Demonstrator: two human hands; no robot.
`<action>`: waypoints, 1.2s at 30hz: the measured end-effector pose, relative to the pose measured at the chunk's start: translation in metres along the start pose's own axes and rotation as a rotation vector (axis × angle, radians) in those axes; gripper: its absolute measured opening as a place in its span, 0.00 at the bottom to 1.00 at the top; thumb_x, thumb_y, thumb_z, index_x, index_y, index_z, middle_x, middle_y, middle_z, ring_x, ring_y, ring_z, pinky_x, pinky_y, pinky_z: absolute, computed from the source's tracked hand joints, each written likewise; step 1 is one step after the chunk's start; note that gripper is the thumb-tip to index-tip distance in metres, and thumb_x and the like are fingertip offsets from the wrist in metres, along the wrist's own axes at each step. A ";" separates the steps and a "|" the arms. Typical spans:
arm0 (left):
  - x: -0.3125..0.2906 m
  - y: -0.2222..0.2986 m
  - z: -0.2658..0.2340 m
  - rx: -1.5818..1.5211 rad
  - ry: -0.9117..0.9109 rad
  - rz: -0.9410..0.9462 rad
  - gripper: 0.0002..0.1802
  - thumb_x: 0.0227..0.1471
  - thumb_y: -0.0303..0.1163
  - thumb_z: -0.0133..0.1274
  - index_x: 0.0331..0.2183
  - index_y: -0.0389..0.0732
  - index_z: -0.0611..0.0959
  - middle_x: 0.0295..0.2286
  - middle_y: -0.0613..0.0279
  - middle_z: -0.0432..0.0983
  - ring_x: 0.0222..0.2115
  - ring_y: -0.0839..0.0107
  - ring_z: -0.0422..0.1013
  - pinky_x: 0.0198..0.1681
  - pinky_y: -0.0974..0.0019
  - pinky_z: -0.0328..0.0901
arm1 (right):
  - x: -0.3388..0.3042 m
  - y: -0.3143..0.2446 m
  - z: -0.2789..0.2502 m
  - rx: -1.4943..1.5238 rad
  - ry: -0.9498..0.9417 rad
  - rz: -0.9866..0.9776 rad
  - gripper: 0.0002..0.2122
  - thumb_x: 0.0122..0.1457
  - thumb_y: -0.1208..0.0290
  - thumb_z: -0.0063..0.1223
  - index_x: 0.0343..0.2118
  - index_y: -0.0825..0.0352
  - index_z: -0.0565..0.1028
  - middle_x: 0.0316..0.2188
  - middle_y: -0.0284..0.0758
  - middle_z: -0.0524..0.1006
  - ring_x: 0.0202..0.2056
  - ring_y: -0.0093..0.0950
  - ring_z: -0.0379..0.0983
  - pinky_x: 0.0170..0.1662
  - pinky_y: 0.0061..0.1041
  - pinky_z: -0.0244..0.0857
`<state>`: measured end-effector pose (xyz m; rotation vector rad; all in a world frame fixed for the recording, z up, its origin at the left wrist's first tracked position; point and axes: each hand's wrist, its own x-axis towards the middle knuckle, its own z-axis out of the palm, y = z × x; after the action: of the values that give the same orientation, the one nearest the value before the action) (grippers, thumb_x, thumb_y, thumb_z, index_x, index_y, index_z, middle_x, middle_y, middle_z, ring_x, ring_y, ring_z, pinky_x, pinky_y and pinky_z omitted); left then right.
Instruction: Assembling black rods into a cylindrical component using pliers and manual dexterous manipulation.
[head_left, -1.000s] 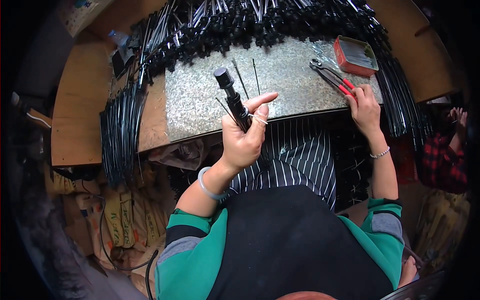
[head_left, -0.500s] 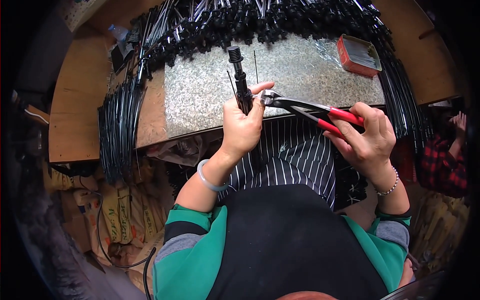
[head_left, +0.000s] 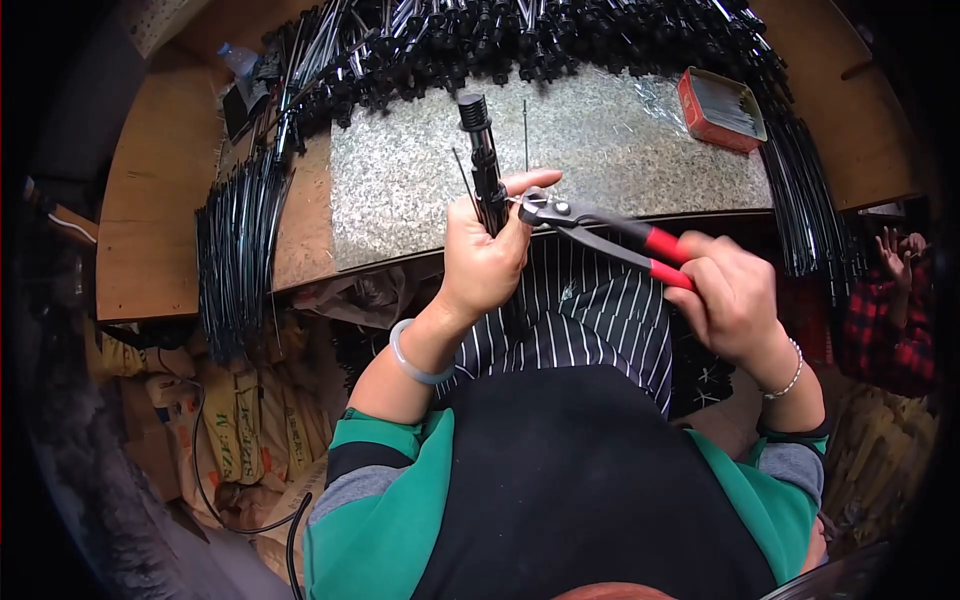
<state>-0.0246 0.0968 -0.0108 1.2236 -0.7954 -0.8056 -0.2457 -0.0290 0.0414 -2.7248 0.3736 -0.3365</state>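
Observation:
My left hand (head_left: 483,245) is closed around a black rod assembly (head_left: 487,170) with a ribbed end on top, held upright over the near edge of the stone slab. Thin black rods (head_left: 526,135) stick up beside it, and my index finger points out to the right. My right hand (head_left: 735,300) grips red-handled end-cutting pincers (head_left: 600,232). Their metal jaws meet a thin pale strip or wire (head_left: 512,199) at the rod's side, close to my left fingertips. Whether the jaws are fully closed on it is unclear. Motion slightly blurs the right hand.
A speckled stone slab (head_left: 400,170) lies on the wooden table (head_left: 150,220). Piles of black rods (head_left: 440,50) line its far side, with bundles (head_left: 240,240) hanging off both sides. A red box (head_left: 722,135) of thin strips stands far right. Another person's plaid sleeve (head_left: 880,335) shows at right.
My right hand has moved down and towards me, tilting the pincers' handles lower. Their jaws stay beside the rod, and my left hand has barely moved. The other person's hands have shifted.

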 end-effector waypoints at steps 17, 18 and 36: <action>-0.006 0.006 0.002 -0.012 -0.123 0.152 0.17 0.54 0.28 0.46 0.43 0.28 0.74 0.19 0.75 0.61 0.16 0.87 0.56 0.18 0.81 0.50 | 0.005 -0.009 0.014 1.397 -0.893 0.394 0.24 0.48 0.81 0.53 0.49 0.73 0.60 0.21 0.34 0.72 0.22 0.24 0.71 0.26 0.23 0.66; -0.006 0.006 0.002 -0.003 -0.112 0.158 0.19 0.54 0.31 0.46 0.44 0.27 0.73 0.18 0.74 0.60 0.14 0.88 0.55 0.14 0.82 0.47 | 0.006 -0.009 0.018 1.396 -0.894 0.391 0.24 0.48 0.81 0.53 0.49 0.73 0.60 0.21 0.34 0.72 0.22 0.24 0.71 0.26 0.23 0.66; -0.006 0.000 0.004 -0.002 -0.096 0.118 0.19 0.55 0.32 0.46 0.44 0.26 0.73 0.17 0.74 0.60 0.11 0.89 0.54 0.12 0.82 0.48 | 0.002 -0.017 0.029 0.494 -0.189 -0.023 0.33 0.51 0.76 0.52 0.59 0.71 0.50 0.33 0.43 0.67 0.35 0.32 0.68 0.38 0.24 0.63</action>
<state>-0.0312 0.1001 -0.0105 1.1316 -0.9358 -0.7733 -0.2317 -0.0049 0.0219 -2.2522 0.1769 -0.1490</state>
